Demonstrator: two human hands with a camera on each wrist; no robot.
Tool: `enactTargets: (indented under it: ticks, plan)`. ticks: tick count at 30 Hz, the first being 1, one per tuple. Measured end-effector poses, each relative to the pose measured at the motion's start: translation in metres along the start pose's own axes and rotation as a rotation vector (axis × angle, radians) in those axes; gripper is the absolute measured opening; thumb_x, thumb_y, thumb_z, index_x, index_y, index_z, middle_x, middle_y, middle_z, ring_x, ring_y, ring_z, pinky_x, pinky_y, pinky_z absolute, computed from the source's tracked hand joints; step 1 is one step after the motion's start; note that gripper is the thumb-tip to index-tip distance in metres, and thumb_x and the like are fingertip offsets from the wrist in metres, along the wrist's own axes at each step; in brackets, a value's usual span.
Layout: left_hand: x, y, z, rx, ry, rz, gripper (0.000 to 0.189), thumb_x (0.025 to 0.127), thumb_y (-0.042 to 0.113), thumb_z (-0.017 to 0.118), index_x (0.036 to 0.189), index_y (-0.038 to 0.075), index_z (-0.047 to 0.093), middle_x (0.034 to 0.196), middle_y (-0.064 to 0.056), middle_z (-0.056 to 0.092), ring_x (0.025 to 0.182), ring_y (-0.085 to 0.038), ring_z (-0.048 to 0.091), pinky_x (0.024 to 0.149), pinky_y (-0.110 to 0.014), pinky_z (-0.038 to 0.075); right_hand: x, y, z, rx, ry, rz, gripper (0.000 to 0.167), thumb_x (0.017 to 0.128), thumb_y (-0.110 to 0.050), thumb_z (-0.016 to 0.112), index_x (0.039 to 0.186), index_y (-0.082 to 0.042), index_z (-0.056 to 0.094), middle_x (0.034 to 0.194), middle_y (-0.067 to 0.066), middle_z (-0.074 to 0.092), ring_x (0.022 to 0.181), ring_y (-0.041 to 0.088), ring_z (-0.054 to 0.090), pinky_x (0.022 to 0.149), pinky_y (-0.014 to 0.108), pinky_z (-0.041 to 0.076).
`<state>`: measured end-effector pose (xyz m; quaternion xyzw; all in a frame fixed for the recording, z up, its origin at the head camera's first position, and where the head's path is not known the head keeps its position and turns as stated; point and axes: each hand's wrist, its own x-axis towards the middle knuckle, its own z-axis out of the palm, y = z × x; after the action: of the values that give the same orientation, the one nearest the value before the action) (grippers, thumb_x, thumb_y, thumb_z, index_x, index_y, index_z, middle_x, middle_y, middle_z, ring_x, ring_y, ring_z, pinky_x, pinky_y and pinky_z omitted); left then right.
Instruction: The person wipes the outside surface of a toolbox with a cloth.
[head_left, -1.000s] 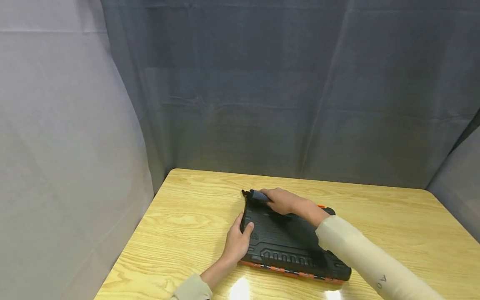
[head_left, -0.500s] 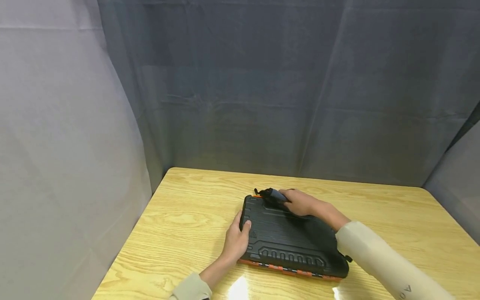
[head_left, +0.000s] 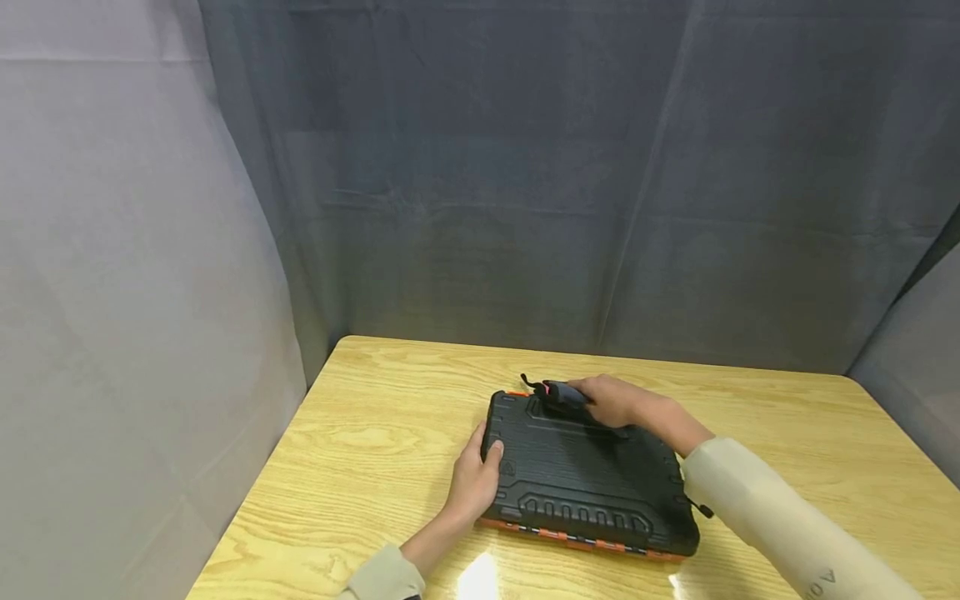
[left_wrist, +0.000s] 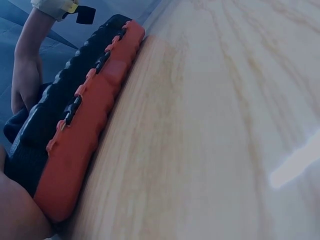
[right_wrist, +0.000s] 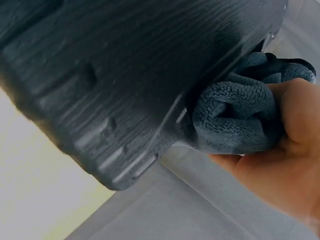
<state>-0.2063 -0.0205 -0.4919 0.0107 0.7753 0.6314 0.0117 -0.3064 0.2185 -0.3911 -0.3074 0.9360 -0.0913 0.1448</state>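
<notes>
A black hard plastic case point(head_left: 581, 475) lies flat on the table, its lid down. Along the near side runs an orange lower half point(left_wrist: 75, 160), joined to the black lid by orange and black hinges. My left hand point(head_left: 472, 483) holds the case's left side, thumb on top. My right hand point(head_left: 617, 402) grips a folded dark grey-blue cloth point(right_wrist: 237, 112) at the far edge of the lid. In the right wrist view the bunched, fluffy cloth lies right at the case's edge. The handle area behind the cloth is hidden.
The wooden table point(head_left: 390, 417) carries the case near its front middle. Dark grey curtain point(head_left: 480, 183) hangs behind the table, and a pale curtain point(head_left: 127, 292) stands on the left. A short black cord point(head_left: 701, 507) sticks out beside the case's right side.
My right hand has slid the cloth rightward along the case's far edge, from the far left corner toward the middle. My left hand keeps its hold on the left side.
</notes>
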Motion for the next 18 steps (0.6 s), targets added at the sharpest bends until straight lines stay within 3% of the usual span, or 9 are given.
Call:
enactTargets:
  ticks: [4,7,13,18]
  plan:
    - [0.0,0.0,0.001,0.005,0.002,-0.002,0.058,0.107,0.022,0.046,0.155,-0.003,0.026,0.156,-0.025,0.031,0.143,-0.042,0.028,0.114,-0.057,0.025,-0.003,0.002,-0.002,-0.039,-0.014,0.035,0.039,0.097,0.004,0.056,0.135,-0.003,0.06,0.119,0.014,0.066,0.104,0.03,0.064,0.086,0.047,0.052]
    - [0.0,0.0,0.001,-0.002,0.002,0.001,0.058,0.107,0.022,0.046,0.155,-0.004,0.026,0.156,-0.025,0.031,0.143,-0.042,0.028,0.114,-0.057,0.025,-0.005,0.005,-0.003,-0.058,-0.019,0.06,0.039,0.097,0.003,0.057,0.134,-0.006,0.061,0.119,0.012,0.066,0.105,0.029,0.064,0.087,0.047,0.051]
    - [0.002,-0.001,0.002,-0.002,0.0,-0.012,0.058,0.107,0.022,0.045,0.156,-0.003,0.025,0.157,-0.025,0.031,0.142,-0.042,0.029,0.113,-0.057,0.026,-0.016,0.018,-0.006,-0.074,-0.001,0.067,0.038,0.095,0.005,0.058,0.131,-0.005,0.063,0.123,0.014,0.066,0.113,0.035,0.062,0.096,0.053,0.048]
    - [0.002,-0.002,0.003,0.006,0.003,-0.015,0.058,0.107,0.022,0.044,0.156,-0.003,0.026,0.157,-0.024,0.03,0.143,-0.042,0.028,0.113,-0.057,0.026,-0.026,0.023,-0.006,-0.049,0.034,0.045,0.039,0.094,0.006,0.057,0.132,-0.001,0.061,0.121,0.017,0.065,0.112,0.037,0.062,0.092,0.054,0.049]
